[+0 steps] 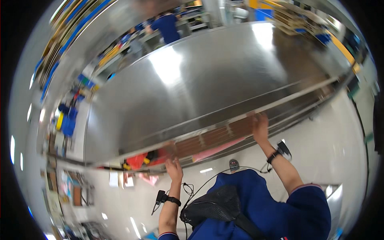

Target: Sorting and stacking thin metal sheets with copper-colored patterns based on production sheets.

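Head view: left hand and right hand at the near edge of the metal worktop, which extends broadly ahead; blur prevents telling whether they grip it. Red object below, near the left hand.

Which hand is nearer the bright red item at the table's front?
Left. The left hand is just to the right of the red item; the right hand is farther right, at the table's front edge.

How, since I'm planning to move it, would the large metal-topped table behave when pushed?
The metal-topped table is probably heavy, given its breadth. Its flat look suggests stiffness. Its bright, glossy reflections hint at a slippery surface.
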Available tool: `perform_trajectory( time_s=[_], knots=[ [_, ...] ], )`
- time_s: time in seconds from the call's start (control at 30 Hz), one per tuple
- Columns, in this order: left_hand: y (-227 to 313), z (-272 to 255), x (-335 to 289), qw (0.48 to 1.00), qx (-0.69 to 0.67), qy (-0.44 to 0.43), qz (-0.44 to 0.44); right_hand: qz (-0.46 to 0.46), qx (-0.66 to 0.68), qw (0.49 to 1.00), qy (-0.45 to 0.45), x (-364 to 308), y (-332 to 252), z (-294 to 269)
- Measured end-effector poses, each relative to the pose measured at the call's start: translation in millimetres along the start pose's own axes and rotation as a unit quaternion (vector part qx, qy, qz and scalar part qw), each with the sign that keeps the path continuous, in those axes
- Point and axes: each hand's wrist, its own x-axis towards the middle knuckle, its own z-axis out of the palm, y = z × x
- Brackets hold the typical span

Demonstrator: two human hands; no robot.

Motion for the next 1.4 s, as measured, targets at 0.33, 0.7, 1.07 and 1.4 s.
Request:
perform_trajectory(
  time_s=[0.33,0.7,1.07,1.4],
  knots=[
    [-159.9,-139.6,-385.8,0.711,-0.224,-0.276,-0.606,0.091,0.04,0.903,-0.419,-265.8,64.2,-20.5],
    [-140.3,-256.5,-653.3,0.47,-0.273,0.147,-0.826,0.44,0.048,0.602,-0.665,-395.1,-79.9,-14.2],
    [-169.5,-172.1,-647.6,0.734,-0.068,-0.21,-0.642,-0.019,0.032,0.623,-0.782,-421.0,-311.8,131.9],
    [-308.2,-162.9,-547.3,0.619,-0.313,0.102,-0.713,-0.286,0.058,0.545,-0.786,-383.7,-511.4,233.0]
  ],
)
